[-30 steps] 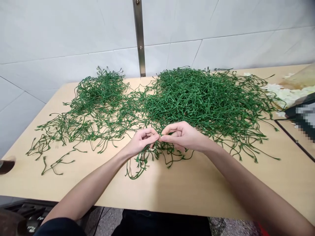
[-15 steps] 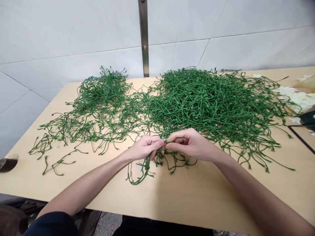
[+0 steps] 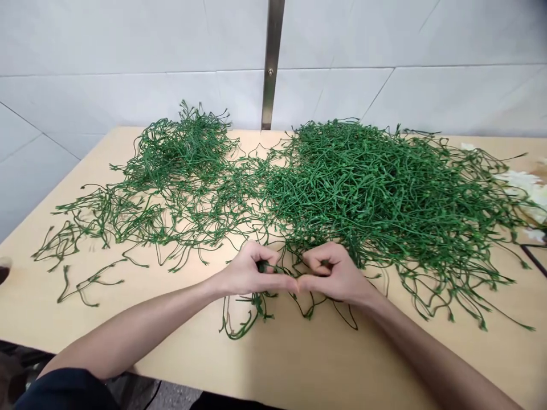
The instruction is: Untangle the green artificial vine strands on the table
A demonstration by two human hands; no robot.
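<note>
A large heap of green plastic stems covers the middle and right of the wooden table. A smaller, looser pile of green stems spreads over the left. My left hand and my right hand meet thumb to thumb at the near edge of the big heap. Both are curled shut around a small bunch of stems. Loose stem ends hang out below my hands onto the table.
A white tiled wall with a vertical metal strip stands behind the table. White petals or scraps lie at the far right edge. A dark object sits at the left edge.
My hands have dropped lower onto the table and curled tighter, thumbs now pressed together. The camera view has shifted a little to the left.
</note>
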